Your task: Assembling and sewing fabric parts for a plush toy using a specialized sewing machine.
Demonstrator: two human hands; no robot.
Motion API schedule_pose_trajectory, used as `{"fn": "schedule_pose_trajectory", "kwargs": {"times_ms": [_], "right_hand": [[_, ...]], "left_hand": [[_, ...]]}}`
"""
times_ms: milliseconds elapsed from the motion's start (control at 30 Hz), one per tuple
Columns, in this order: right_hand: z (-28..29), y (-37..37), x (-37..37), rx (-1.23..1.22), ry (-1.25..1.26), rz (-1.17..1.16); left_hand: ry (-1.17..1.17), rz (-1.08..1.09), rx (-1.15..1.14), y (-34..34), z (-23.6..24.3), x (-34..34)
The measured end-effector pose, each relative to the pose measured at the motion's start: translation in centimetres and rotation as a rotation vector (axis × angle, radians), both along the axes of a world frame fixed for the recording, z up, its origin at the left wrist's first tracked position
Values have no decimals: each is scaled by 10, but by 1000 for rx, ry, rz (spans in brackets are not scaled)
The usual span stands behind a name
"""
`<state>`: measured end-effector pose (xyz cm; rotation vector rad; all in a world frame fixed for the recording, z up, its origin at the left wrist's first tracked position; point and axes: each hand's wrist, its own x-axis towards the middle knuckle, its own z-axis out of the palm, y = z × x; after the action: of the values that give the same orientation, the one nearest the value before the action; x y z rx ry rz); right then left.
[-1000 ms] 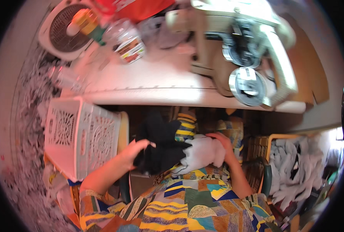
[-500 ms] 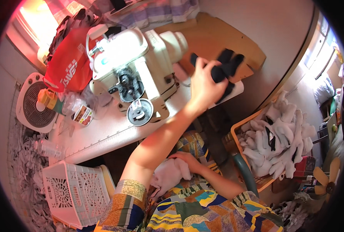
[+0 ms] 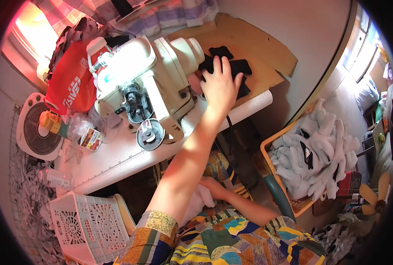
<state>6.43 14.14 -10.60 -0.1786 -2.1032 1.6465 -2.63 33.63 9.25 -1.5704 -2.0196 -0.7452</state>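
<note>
My left hand (image 3: 221,86) reaches across to the table's far right. Its fingers are spread flat over several black fabric pieces (image 3: 241,67), which lie on brown cardboard behind the sewing machine (image 3: 156,75). In my lap, my right hand (image 3: 213,187) is curled against a white fluffy fabric piece (image 3: 201,199) and appears to hold it. My left forearm passes in front of that piece and hides part of it, along with some of the right fingertips.
An orange basket (image 3: 267,152) heaped with white fluffy pieces stands at the right. A white plastic crate (image 3: 88,225) is at the lower left. On the left are a fan (image 3: 39,126), a red bag (image 3: 72,81) and a clear bottle (image 3: 55,179). Brown cardboard (image 3: 267,53) lies behind the machine.
My left hand has lowered the bunch of black pieces onto the cardboard, moving left, and its grip has opened over them. My right hand stays in my lap by the white piece.
</note>
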Motion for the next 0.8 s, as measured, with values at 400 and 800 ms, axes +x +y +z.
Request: {"fn": "schedule_pose_trajectory", "kwargs": {"times_ms": [400, 800], "right_hand": [[62, 15, 41, -295, -157, -423], [165, 32, 21, -209, -164, -10]], "left_hand": [[-373, -635, -387, -222, 3, -19], [330, -657, -607, -326, 57, -35]]}}
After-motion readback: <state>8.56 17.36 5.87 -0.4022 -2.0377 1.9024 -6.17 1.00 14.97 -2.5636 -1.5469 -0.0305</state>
